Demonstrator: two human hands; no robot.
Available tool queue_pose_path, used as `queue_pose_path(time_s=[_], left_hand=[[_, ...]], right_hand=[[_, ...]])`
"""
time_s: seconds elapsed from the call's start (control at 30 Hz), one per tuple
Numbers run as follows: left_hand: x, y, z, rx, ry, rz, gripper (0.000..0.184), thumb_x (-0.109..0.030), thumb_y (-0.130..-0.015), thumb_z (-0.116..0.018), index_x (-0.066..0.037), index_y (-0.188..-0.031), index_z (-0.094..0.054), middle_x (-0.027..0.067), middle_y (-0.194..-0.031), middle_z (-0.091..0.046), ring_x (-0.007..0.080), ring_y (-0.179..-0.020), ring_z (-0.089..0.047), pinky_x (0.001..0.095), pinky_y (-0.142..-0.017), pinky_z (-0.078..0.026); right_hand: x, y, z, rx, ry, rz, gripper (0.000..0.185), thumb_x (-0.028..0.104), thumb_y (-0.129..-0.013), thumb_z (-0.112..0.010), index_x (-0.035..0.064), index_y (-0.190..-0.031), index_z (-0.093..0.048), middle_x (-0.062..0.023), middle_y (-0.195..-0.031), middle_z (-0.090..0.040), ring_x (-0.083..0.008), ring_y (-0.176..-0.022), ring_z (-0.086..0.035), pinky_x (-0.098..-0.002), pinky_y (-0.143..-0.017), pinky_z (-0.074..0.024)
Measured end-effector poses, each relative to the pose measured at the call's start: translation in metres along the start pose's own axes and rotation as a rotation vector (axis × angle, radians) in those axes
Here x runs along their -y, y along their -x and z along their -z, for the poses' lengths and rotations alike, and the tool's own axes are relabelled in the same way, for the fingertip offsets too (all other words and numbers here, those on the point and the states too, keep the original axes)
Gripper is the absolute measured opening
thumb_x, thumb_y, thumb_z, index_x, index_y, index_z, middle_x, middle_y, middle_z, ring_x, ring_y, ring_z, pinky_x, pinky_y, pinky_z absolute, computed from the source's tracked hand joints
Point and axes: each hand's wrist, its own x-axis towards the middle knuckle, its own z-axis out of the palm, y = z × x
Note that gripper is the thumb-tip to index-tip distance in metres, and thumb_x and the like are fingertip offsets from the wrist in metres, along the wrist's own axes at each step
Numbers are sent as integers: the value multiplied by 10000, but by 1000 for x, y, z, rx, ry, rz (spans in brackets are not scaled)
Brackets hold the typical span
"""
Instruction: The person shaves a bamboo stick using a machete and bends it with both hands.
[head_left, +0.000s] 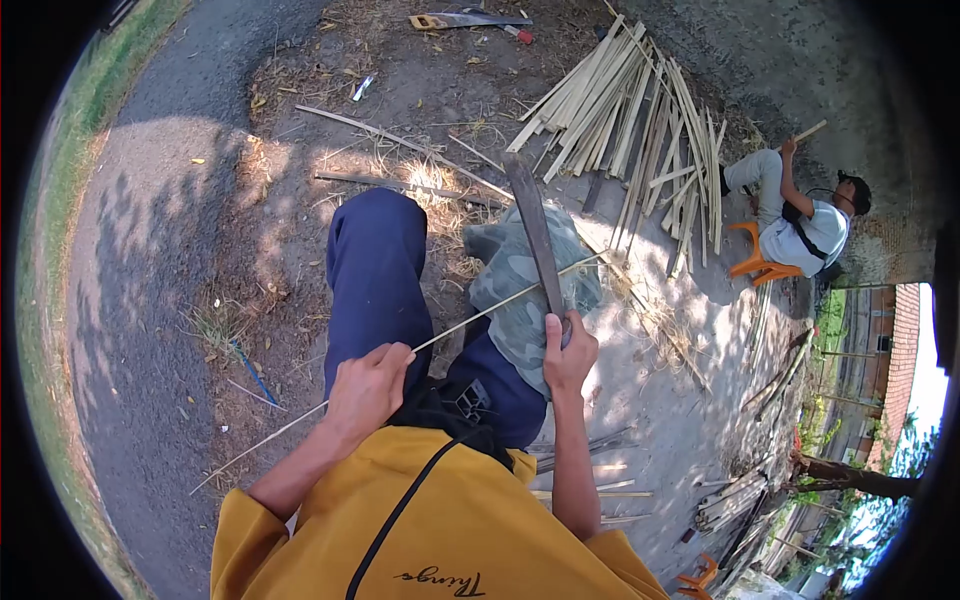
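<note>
My left hand (368, 392) is closed around a long thin bamboo strip (478, 314) above my lap. One end of the strip trails down to the left past my forearm; the other reaches up to the right. In my right hand (570, 352) is the handle of a long dark machete (533, 222), its blade pointing away from me. Strip and blade cross just above my right fist; whether they press together I cannot tell. Beneath the blade, a greyish-green patterned cloth (505, 270) covers my right thigh.
A large pile of split bamboo strips (620, 105) lies ahead to the right. A handsaw (465, 20) rests on the ground at the top. On an orange chair (762, 262) to the right sits another person (800, 215) holding a stick. More bamboo (735, 505) lies at lower right.
</note>
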Motion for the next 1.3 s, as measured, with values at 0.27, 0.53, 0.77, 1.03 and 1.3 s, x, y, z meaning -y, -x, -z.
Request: queue_pose_path(time_s=[0.27,0.53,0.77,1.03,1.3], left_hand=[[-27,-69,-64,-29,50,-135,64,-108,-1003,-640,-52,-1032,-629,158,-851,-695,436,-688,-685,533,-583,-543],[12,28,8,8,-52,-12,114,-31,-938,-681,-82,-1036,-657,117,-819,-654,391,-649,-671,482,-546,-529],[-16,-33,-42,-67,-53,-113,77,-54,-944,-673,-85,-1012,-655,97,-816,-651,363,-637,-676,464,-556,-546],[19,51,16,36,-75,-1,102,-27,-929,-699,-84,-1013,-684,101,-792,-663,340,-634,-672,461,-563,-532],[-4,-33,-36,-21,-42,-138,69,-75,-959,-692,-91,-1025,-679,109,-833,-675,371,-672,-680,462,-565,-533]], right_hand=[[1,0,8,36,100,37,485,554,-981,-687,75,-1054,-715,-224,-741,-704,-457,-702,-704,-526,-642,-513],[0,0,4,-26,-16,55,455,500,-993,-684,48,-1048,-707,-233,-674,-654,-469,-672,-677,-529,-628,-496],[2,-1,7,22,63,56,453,510,-996,-671,60,-1041,-701,-227,-732,-693,-457,-675,-688,-517,-634,-506],[2,0,3,-35,50,104,382,425,-1001,-693,44,-978,-684,-218,-687,-648,-440,-659,-674,-482,-624,-491],[11,-3,8,-4,129,38,481,546,-991,-668,69,-1031,-713,-234,-749,-711,-468,-722,-711,-536,-652,-523]])
